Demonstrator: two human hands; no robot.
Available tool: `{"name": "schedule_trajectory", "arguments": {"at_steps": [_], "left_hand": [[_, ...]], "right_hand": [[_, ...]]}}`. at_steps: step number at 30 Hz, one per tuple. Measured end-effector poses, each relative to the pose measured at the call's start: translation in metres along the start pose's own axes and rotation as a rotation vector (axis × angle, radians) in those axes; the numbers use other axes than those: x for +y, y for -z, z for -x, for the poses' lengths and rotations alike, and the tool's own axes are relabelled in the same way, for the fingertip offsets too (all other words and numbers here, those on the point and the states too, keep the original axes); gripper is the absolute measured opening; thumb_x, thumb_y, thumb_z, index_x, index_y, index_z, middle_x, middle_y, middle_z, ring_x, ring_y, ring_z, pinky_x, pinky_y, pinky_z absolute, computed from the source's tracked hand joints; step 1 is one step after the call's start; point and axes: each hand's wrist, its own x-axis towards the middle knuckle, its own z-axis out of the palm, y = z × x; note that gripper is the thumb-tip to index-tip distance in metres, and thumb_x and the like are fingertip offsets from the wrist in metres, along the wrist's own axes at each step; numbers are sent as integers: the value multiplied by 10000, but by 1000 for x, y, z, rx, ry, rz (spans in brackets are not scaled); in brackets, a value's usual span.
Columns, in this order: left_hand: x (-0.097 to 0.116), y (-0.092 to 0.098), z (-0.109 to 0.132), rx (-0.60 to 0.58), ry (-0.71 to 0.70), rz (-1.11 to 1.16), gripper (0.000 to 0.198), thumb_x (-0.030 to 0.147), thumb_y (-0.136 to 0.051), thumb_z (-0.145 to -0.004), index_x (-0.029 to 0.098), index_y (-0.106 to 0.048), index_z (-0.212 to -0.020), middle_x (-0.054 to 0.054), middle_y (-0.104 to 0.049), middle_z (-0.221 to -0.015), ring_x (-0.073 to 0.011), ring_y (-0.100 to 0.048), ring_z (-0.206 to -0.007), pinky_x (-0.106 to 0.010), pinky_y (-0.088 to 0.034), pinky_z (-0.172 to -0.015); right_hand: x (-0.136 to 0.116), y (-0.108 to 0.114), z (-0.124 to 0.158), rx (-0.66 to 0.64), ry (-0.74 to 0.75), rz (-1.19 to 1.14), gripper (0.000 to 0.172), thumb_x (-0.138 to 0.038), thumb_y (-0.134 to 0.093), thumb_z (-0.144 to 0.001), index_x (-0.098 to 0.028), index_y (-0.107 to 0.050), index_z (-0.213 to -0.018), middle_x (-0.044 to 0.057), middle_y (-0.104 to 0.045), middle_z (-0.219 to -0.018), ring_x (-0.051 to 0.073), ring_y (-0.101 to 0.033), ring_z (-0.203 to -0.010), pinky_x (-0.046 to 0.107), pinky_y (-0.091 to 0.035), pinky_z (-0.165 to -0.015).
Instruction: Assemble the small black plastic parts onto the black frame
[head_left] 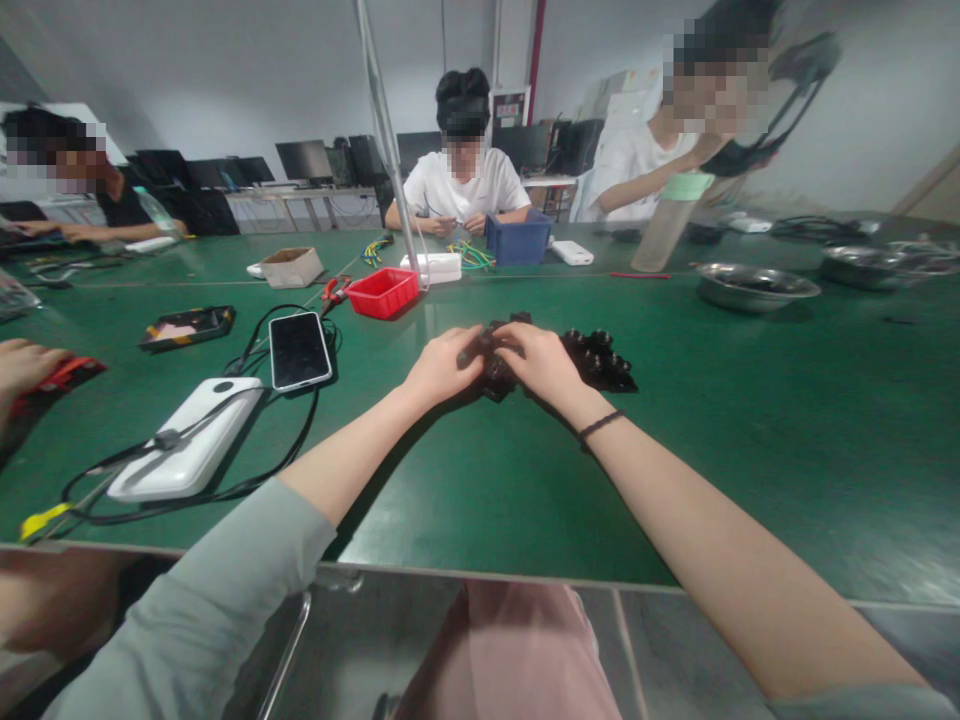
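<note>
My left hand [444, 364] and my right hand [547, 362] are close together over the green table. Between them lies a group of small black parts [498, 382], dark and blurred, so their kind cannot be told. The left fingers curl around one black piece, thumb underneath. My right fingers bend down onto the same group, pinching at a black part from the other side. More black parts with shiny round tops [598, 352] lie on the table just right of my right hand. The fingertips of both hands are partly hidden among the parts.
At left lie a phone [300, 350], a white power bank [191, 440] and black cables. Farther back stand a red tray [384, 292], a metal pole [390, 140], a blue bin [517, 238], a bottle [667, 225] and a metal bowl [754, 290]. Several people sit around the table [480, 490].
</note>
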Motion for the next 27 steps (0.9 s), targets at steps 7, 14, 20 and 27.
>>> {"name": "schedule_trajectory", "arguments": {"at_steps": [7,14,20,27], "left_hand": [[-2,-1,0,9,-12,-4,461,207,-575,-829,142,-606,-1285,-115,-685,-1210,-221,-661,-1103,-370,-527,-1006],[0,0,0,-3,-9,-24,471,208,-561,-833,87,-602,-1286,-142,-681,-1211,-239,-657,-1118,-361,-519,-1008],[-1,0,0,11,-15,-34,451,216,-559,-832,126,-610,-1271,-118,-683,-1193,-226,-656,-1109,-357,-523,-1004],[-3,-2,1,23,-20,-17,441,220,-556,-833,133,-609,-1263,-113,-681,-1186,-216,-656,-1101,-342,-530,-995]], "right_hand": [[1,0,0,4,2,0,214,-78,-608,-827,-182,-688,-995,96,-745,-1036,236,-710,-965,412,-559,-903],[0,0,0,-2,-1,-8,205,-82,-617,-829,-175,-692,-995,101,-744,-1043,238,-707,-974,407,-558,-906],[0,-1,0,-3,6,-20,211,-86,-619,-830,-182,-687,-1006,93,-744,-1040,230,-707,-966,402,-556,-906],[0,0,1,5,17,-33,215,-93,-617,-837,-193,-687,-1014,85,-743,-1045,229,-704,-976,398,-557,-906]]}}
